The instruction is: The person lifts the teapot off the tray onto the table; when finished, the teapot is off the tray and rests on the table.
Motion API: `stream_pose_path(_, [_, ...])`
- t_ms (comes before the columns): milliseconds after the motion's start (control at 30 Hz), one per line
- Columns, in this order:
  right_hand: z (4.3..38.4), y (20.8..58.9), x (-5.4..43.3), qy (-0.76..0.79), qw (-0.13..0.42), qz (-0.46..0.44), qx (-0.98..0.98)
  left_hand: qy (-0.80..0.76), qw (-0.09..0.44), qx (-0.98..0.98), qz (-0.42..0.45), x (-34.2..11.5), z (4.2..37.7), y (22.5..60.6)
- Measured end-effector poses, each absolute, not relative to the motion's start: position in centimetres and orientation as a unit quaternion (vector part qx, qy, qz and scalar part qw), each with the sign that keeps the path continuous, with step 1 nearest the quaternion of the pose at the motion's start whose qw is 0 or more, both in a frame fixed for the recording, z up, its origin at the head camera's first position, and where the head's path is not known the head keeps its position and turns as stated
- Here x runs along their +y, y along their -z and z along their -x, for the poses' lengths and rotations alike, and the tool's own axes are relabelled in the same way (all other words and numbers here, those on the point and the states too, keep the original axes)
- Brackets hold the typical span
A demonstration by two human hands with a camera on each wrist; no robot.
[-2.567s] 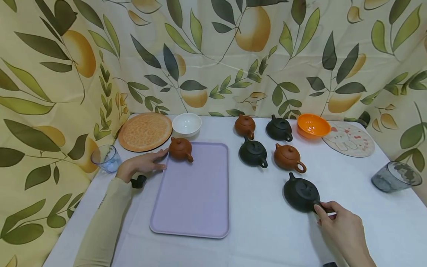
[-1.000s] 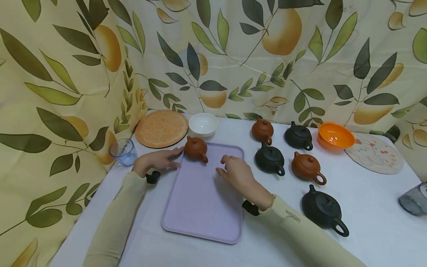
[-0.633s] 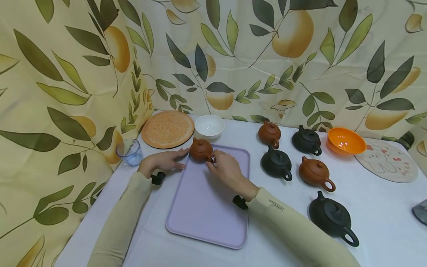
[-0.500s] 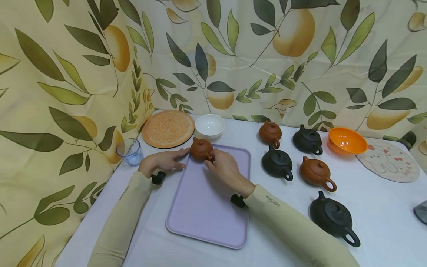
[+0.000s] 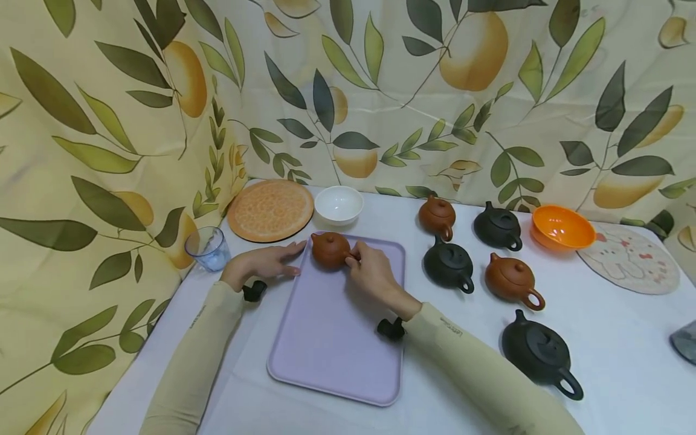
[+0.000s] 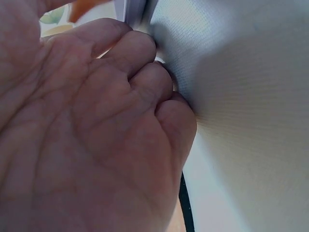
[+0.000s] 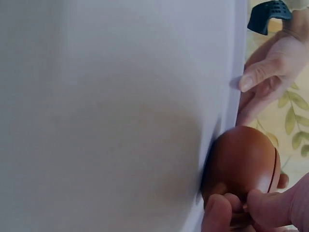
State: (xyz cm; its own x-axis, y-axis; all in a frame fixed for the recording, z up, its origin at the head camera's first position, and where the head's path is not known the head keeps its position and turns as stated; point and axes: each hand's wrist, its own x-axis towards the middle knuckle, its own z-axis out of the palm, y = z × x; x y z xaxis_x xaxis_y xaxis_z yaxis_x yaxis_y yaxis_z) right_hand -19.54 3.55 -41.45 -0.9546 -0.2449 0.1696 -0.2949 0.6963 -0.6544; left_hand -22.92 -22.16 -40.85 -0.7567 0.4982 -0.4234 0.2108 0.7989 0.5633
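Observation:
A small reddish-brown teapot (image 5: 330, 251) sits on the far left corner of the lilac tray (image 5: 337, 344). My right hand (image 5: 372, 272) pinches its handle between thumb and fingers, as the right wrist view shows close up; the fingers cover most of the handle (image 7: 231, 202). The spout points away to the left. At the tray's left edge lies my left hand (image 5: 266, 263), fingers extended and tips right at the rim. In the left wrist view the palm (image 6: 91, 130) stands on edge beside the white tablecloth (image 6: 251, 96).
Right of the tray stand two brown teapots (image 5: 437, 216) and several black teapots (image 5: 535, 347). Behind it are a round cork-coloured mat (image 5: 270, 210) and a white bowl (image 5: 339, 205). A glass (image 5: 209, 249) is at left, an orange bowl (image 5: 562, 228) and patterned mat (image 5: 631, 260) at right.
My right hand let go of the large black teapot, crossed left to the tray and took the brown teapot's handle. That teapot has since turned, its handle now more to the right.

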Motion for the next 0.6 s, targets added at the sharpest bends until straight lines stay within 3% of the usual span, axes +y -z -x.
stream_pose_path(367, [17.3,40.6,6.8,-0.353,0.015,-0.125,-0.927,-0.246,0.288,0.904,-0.198,-22.3,23.1,41.1])
stream_pose_path(600, [15.8,40.4,8.8,-0.324,0.033,-0.129,-0.937,-0.252,0.291,0.902,-0.198,-22.2,22.9,41.0])
